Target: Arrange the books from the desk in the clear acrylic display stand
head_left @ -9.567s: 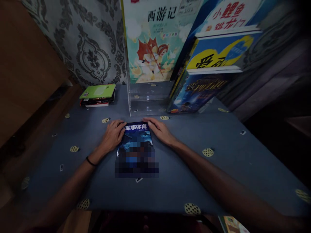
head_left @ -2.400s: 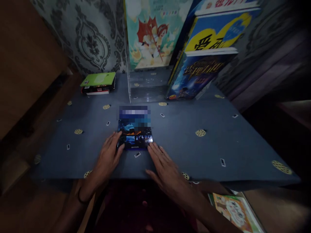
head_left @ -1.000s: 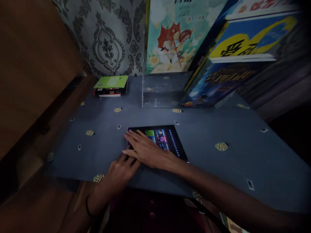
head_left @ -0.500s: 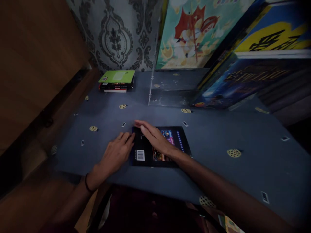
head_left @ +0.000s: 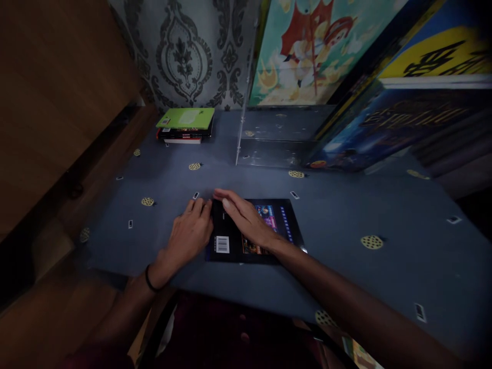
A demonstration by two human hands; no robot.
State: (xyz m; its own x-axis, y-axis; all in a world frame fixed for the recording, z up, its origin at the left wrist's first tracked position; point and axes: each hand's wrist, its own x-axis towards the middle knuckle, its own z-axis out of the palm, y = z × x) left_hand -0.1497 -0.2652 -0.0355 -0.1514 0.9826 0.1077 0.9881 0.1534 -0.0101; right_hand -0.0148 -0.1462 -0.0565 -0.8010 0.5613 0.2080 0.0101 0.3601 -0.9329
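A dark book [head_left: 232, 230] lies on the tabletop with its back cover up, showing a barcode and small coloured pictures. My right hand [head_left: 246, 218] rests across the cover, its fingers stretched out toward the upper left corner and the thumb alongside. My left hand [head_left: 191, 225] is at the book's left edge, palm down, the fingers slightly bent and reaching to that edge near the upper corner. Neither hand has anything gripped that I can see. The part of the cover under my right hand is hidden.
A small stack of books with a green one [head_left: 186, 118] on top lies at the back left. Clear acrylic stands [head_left: 269, 148] hold upright books [head_left: 307, 56] at the back right. A wooden panel [head_left: 57, 92] borders the left side; patterned wallpaper [head_left: 184, 56] is behind.
My left hand has slid a little forward and right along the book's left edge. My right hand stays in place on the cover. The view has shifted slightly.
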